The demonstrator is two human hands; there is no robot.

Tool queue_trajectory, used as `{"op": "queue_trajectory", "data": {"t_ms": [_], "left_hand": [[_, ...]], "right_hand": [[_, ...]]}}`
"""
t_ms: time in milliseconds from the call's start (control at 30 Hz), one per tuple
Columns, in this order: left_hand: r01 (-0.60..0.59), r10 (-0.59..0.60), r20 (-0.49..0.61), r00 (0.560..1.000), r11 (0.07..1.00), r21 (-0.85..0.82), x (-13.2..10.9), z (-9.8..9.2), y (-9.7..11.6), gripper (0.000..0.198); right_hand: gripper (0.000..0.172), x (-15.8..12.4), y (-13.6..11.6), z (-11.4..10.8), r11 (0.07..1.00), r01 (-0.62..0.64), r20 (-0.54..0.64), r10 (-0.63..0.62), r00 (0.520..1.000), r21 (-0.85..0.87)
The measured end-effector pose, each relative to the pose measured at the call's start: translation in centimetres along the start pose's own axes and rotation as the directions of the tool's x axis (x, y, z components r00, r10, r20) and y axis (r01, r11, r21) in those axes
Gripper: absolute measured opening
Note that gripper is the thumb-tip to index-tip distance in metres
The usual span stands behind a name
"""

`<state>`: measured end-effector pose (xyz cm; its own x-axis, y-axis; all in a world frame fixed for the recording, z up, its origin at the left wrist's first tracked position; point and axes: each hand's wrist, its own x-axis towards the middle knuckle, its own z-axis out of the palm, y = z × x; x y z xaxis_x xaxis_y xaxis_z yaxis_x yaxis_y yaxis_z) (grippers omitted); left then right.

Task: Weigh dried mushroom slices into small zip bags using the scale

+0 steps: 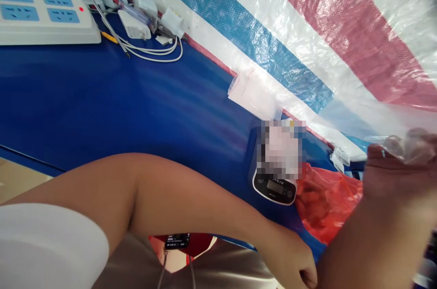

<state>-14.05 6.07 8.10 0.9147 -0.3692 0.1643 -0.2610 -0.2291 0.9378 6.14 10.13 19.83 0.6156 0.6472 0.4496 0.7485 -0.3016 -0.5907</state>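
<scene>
My left arm reaches across the bottom of the view, and my left hand (297, 265) is curled at the lower edge, just below a red plastic bag (324, 202); what its fingers hold is hidden. My right hand (392, 177), blurred at the right edge, pinches a crumpled clear plastic bag (411, 145). Between the hands, a small digital scale (275, 190) sits on the blue table (102, 98) with a pale item on its platform. The red bag lies right beside the scale.
A white power strip (41, 13) lies at the far left. Chargers and white cables (150, 29) sit beside it. A small clear bag (249, 93) rests against a striped tarp (273, 29) along the table's back. A dark device (177, 240) shows below the table edge.
</scene>
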Motion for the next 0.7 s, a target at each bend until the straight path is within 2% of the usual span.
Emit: {"op": "queue_trajectory", "data": {"t_ms": [33, 67, 100, 133, 167, 200, 267, 367, 500, 600, 700], "left_hand": [[-0.031, 0.031, 0.005, 1.000, 0.999, -0.021, 0.1, -0.1, -0.3, 0.043], [-0.074, 0.074, 0.000, 0.997, 0.996, -0.048, 0.1, -0.1, -0.6, 0.041], [-0.122, 0.121, -0.015, 0.993, 0.989, -0.080, 0.2, -0.1, -0.9, 0.039], [-0.162, 0.160, -0.025, 0.987, 0.980, -0.112, 0.2, -0.1, -1.2, 0.038], [-0.186, 0.183, -0.033, 0.983, 0.973, -0.138, 0.2, -0.1, -1.5, 0.037], [-0.193, 0.190, -0.033, 0.981, 0.969, -0.152, 0.2, 0.0, -1.7, 0.036], [-0.172, 0.171, -0.022, 0.985, 0.974, -0.149, 0.2, 0.2, -1.9, 0.036], [-0.142, 0.138, -0.040, 0.990, 0.982, -0.125, 0.3, 0.5, -2.0, 0.033], [-0.102, 0.098, -0.045, 0.994, 0.989, -0.105, 0.4, 0.7, -1.7, 0.034], [-0.068, 0.065, -0.036, 0.997, 0.994, -0.083, 0.5, 0.8, -1.6, 0.036], [-0.043, 0.042, -0.026, 0.999, 0.997, -0.063, 0.7, 0.9, -1.7, 0.037]], "right_hand": [[0.034, -0.5, -0.2, 1.0, 0.951, -0.014, -0.067, 0.036, 0.997, 0.310], [0.021, -0.9, 0.0, 2.1, 0.806, -0.019, -0.108, 0.103, 0.989, 0.592], [0.018, -1.1, 0.3, 3.0, 0.631, -0.025, -0.111, 0.175, 0.978, 0.775], [0.019, -1.2, 0.8, 3.9, 0.507, -0.042, -0.087, 0.228, 0.970, 0.861], [0.018, -1.2, 1.4, 4.6, 0.431, -0.061, -0.060, 0.261, 0.963, 0.901], [0.015, -1.1, 1.8, 5.0, 0.396, -0.073, -0.048, 0.287, 0.957, 0.915], [0.011, -0.9, 2.4, 5.2, 0.404, -0.097, -0.033, 0.303, 0.952, 0.910], [0.016, -1.0, 2.2, 4.2, 0.398, -0.089, -0.042, 0.307, 0.951, 0.913], [0.019, -1.5, 1.8, 2.8, 0.329, -0.066, -0.037, 0.297, 0.954, 0.942], [0.017, -1.5, 2.0, 3.2, 0.181, -0.130, 0.072, 0.296, 0.953, 0.975], [0.007, -1.0, 2.6, 4.4, -0.062, -0.180, 0.190, 0.350, 0.917, 0.982]]}}
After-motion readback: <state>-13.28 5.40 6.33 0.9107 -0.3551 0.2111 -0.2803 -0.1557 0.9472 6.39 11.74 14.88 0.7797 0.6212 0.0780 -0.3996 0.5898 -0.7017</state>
